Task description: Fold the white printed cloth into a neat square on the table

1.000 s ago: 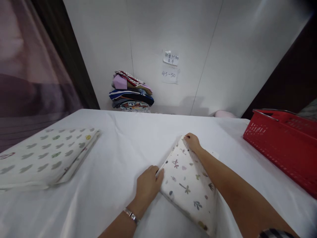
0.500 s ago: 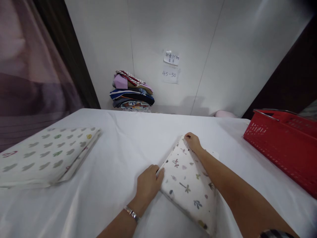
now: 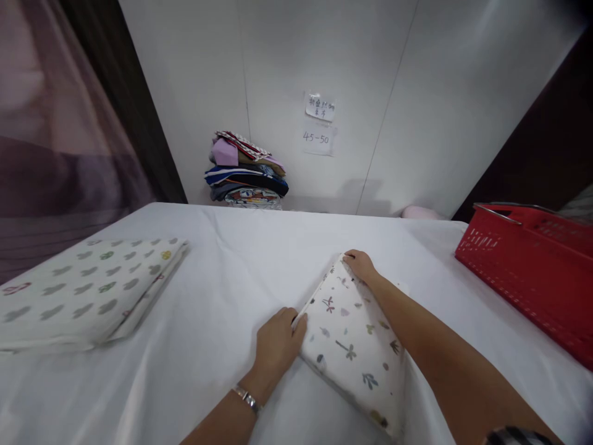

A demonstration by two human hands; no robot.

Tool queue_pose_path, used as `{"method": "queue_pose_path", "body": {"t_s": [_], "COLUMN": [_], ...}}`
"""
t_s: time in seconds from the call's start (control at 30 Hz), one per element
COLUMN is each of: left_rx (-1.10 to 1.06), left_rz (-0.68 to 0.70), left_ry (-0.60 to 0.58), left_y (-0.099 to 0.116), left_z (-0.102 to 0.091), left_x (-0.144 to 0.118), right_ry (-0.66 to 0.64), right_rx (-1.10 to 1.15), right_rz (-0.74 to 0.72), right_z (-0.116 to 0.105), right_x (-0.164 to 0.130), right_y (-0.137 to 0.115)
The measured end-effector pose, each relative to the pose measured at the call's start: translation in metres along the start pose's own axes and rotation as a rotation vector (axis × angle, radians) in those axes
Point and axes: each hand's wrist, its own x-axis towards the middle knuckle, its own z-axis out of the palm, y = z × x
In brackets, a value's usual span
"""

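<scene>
A white folded cloth [image 3: 345,346] printed with small plants and leaves lies at an angle on the white-covered table [image 3: 222,383]. At its left corner, my left hand [image 3: 279,340] pinches the edge between thumb and fingers. My right hand [image 3: 361,264] grips the far corner, its forearm crossing over the cloth's right side. A bracelet [image 3: 248,397] circles my left wrist. Parts of the cloth under my right forearm are hidden.
Another folded cloth [image 3: 88,290], with grey, green and yellow motifs, rests at the left. To the right stands a red plastic basket [image 3: 532,272] with a metal handle. Stacked fabrics [image 3: 248,173] sit beyond the table's far edge, beside handwritten paper signs [image 3: 319,123] on the wall.
Both hands keep their places on the cloth's corners. My right hand's fingers have shifted very slightly at the far corner; the rest looks the same.
</scene>
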Motion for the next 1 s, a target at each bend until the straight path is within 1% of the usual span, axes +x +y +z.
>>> {"method": "queue_pose_path", "body": {"t_s": [0.27,0.43,0.6,0.73,0.87,1.0], "left_rx": [0.007,0.007,0.019,0.033,0.027,0.033], "left_rz": [0.010,-0.002,-0.011,-0.028,-0.014,-0.005], "left_ry": [0.009,-0.004,-0.024,-0.042,-0.028,-0.027], "left_y": [0.000,0.001,0.003,0.003,0.003,0.002], "left_z": [0.000,-0.001,-0.003,-0.004,-0.002,-0.002], "left_x": [0.000,0.000,0.000,0.000,0.001,0.001], "right_ry": [0.056,0.071,0.042,0.002,-0.025,-0.053], "right_rx": [0.051,0.053,0.026,-0.046,-0.114,-0.188], "right_rz": [-0.030,-0.003,0.030,0.053,0.043,0.026], "right_z": [0.003,0.001,-0.004,-0.002,0.001,-0.001], "right_x": [-0.003,-0.003,0.001,0.005,0.006,0.003], "right_y": [0.002,-0.003,-0.012,-0.011,-0.008,-0.011]}}
